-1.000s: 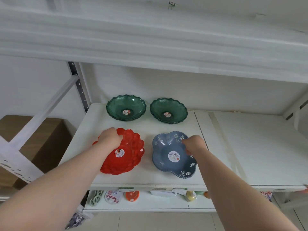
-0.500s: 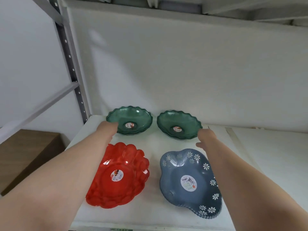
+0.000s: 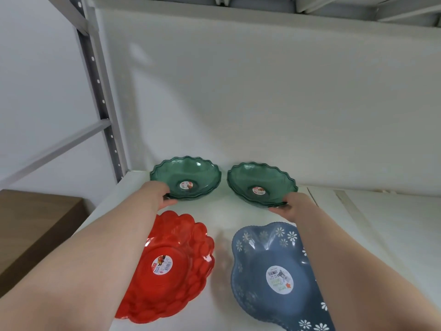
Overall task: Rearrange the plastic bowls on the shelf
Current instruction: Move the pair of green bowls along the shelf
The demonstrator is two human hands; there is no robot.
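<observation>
Two green scalloped bowls stand side by side at the back of the white shelf (image 3: 222, 216). My left hand (image 3: 156, 194) grips the near left rim of the left green bowl (image 3: 188, 174). My right hand (image 3: 294, 207) grips the near right rim of the right green bowl (image 3: 259, 177). In front of them lie a red lobed bowl (image 3: 181, 266) on the left and a blue flower-patterned bowl (image 3: 267, 259) on the right, each partly covered by my forearms. Every bowl has a round sticker in its middle.
A grey perforated shelf post (image 3: 100, 96) stands at the back left. A white back wall (image 3: 262, 103) closes the shelf. A brown box (image 3: 35, 225) sits outside the shelf to the left. More white shelf surface (image 3: 386, 223) extends to the right.
Both hands have left the red and blue bowls, reached back and closed on the rims of the two green bowls. The camera has moved in closer to the shelf.
</observation>
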